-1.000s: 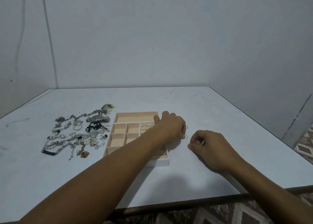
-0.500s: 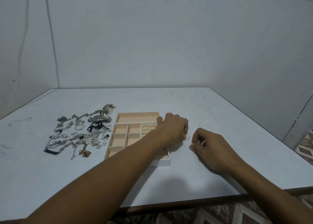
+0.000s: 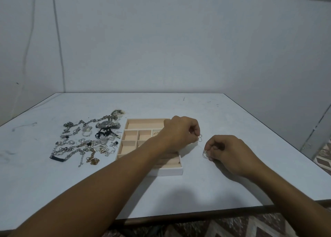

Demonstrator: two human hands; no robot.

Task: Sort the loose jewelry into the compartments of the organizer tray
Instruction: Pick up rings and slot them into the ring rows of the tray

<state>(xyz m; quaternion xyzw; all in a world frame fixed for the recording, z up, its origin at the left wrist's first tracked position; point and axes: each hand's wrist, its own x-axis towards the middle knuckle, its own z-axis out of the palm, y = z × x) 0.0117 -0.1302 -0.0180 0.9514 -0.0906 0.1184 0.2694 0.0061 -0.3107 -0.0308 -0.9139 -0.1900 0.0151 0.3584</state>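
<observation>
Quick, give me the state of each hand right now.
Left hand: closed, pinching a small ring just right of the tray.
Right hand: closed, pinching a thin hoop near the table.

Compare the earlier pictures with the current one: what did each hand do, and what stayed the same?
The left hand rose slightly and now pinches a small ring that lay on the table beside the tray. The right hand barely shifted and kept pinching its thin ring. The tray and the jewelry pile stayed put.
</observation>
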